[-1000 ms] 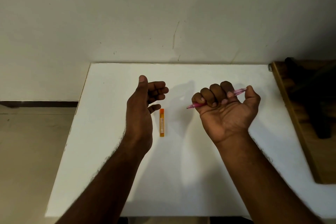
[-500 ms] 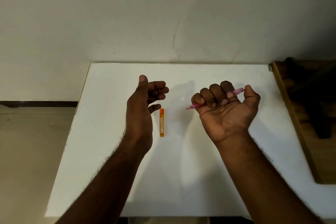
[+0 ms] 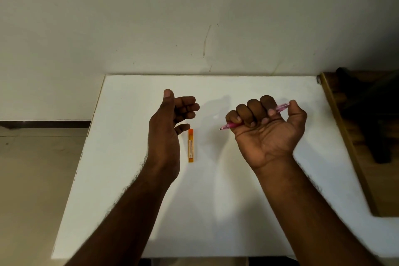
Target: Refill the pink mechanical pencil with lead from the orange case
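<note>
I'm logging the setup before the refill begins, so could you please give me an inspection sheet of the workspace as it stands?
Surface: white table, bare except for the case.
Job's things: orange lead case lies flat on the table, its length running away from the person; whether it is open cannot be told. Pink mechanical pencil is in a fist grip, tip pointing left.
Clutter: nothing seen on the table.
Grippers: right hand closed around the pencil, palm up; left hand open and empty, beside the case, not touching it.
Cables: nothing seen.
Surroundings: scuffed pale wall behind; wooden furniture at right holding a dark, unclear object; tiled floor at left.
</note>
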### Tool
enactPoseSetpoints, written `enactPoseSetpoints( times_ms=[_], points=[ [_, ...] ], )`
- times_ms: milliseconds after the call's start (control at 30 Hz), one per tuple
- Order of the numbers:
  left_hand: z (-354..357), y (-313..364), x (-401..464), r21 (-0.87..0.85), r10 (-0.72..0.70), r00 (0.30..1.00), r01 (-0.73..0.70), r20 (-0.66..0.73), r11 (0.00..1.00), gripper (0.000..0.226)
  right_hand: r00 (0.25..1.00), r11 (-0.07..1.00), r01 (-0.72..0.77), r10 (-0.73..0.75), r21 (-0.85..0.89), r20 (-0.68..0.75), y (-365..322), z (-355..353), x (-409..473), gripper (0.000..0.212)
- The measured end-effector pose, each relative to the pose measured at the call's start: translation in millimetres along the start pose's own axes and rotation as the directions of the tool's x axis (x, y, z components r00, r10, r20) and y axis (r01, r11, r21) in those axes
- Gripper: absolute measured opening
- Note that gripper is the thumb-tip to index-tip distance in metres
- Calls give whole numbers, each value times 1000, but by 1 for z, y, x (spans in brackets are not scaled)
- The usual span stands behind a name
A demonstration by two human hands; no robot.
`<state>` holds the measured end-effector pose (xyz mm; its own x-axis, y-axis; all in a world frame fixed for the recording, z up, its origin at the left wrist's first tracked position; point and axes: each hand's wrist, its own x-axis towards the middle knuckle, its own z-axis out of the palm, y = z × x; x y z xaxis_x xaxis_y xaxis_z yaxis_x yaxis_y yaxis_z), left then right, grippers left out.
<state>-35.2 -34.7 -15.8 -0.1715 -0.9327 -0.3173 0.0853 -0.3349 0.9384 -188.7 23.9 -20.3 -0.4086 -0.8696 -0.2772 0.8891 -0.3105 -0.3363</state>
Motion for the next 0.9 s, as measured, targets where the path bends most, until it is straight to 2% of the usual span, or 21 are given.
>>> enactPoseSetpoints(
  times_ms=[900],
  points=[
    [0, 0, 0, -8, 6, 1000, -6, 9, 1000, 55, 1000, 999, -19, 19, -33, 20, 2, 1, 0, 49]
  ],
)
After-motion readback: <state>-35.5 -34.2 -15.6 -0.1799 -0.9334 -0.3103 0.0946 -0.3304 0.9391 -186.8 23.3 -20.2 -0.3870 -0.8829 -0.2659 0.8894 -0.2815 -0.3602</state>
